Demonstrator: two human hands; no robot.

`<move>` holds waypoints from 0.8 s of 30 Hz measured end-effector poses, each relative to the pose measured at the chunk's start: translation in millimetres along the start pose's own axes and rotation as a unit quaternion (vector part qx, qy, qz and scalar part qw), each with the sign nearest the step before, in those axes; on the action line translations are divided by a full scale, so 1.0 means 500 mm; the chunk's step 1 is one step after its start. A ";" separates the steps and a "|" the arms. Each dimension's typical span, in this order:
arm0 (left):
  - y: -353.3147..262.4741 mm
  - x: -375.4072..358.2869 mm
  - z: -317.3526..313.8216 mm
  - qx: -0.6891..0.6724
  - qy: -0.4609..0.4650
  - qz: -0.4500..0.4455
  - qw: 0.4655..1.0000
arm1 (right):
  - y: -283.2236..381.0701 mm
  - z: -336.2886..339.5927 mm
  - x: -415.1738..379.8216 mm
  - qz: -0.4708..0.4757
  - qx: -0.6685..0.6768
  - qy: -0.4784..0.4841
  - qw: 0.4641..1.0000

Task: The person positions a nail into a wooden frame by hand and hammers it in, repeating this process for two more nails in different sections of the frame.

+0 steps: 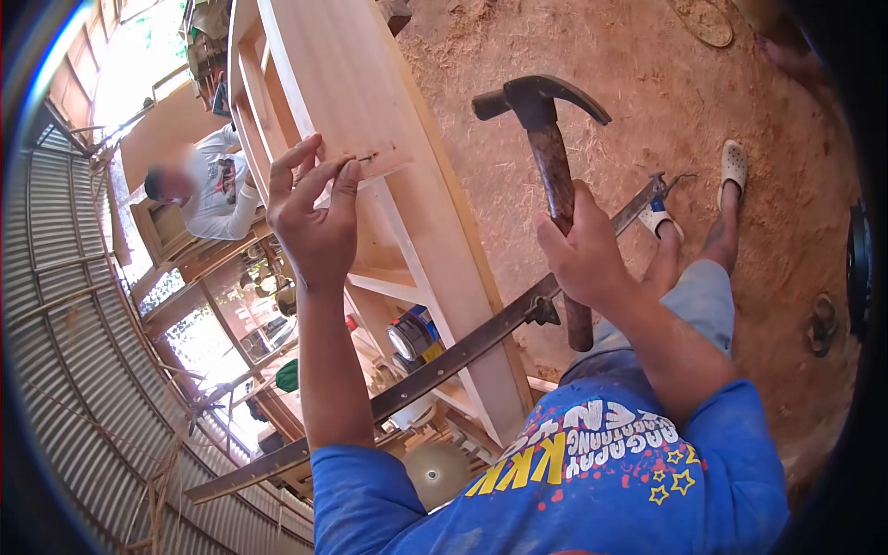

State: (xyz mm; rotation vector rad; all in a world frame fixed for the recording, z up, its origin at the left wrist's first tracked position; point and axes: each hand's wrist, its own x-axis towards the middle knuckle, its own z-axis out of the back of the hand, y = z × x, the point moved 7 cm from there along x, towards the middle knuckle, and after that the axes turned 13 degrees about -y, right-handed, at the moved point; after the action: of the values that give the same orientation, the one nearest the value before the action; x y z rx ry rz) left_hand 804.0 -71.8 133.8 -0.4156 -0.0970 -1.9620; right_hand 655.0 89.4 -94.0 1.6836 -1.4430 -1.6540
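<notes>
Open room separates your hammer (553, 171) from the wooden frame's (347, 69) right long edge. Dark claw head, worn brown handle; face towards the frame, long axis lengthwise through your closed right hand (590, 250). Left hand (314, 217) pinches a thin nail (367, 158) between the frame's long edges.

Carpentry workshop, roughly built, I'd tag it. I see corrugated metal sheets (65, 245) on thin framing, with bright daylight through open gaps. Bare reddish ground (481, 162), wood shavings (495, 18) scattered over it. Large wooden frame (347, 69) in pale bare wood, long metal bar clamp (444, 363) across it, claw hammer (553, 171). Another person (217, 190) sits or stands beyond the frame, near more woodwork.
</notes>
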 end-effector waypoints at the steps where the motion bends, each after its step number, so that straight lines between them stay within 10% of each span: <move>1: -0.001 0.000 -0.001 0.004 0.004 -0.007 1.000 | 0.003 -0.004 -0.001 0.001 0.004 0.006 1.000; 24: -0.011 -0.001 -0.005 0.060 0.013 -0.062 0.996 | 0.050 -0.137 -0.030 0.037 0.070 0.069 0.995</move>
State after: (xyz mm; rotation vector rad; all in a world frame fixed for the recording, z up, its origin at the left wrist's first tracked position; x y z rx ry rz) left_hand 798.7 -69.5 132.1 -0.3115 -0.2270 -2.0703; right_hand 709.8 65.7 -49.5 1.7590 -1.5634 -1.3981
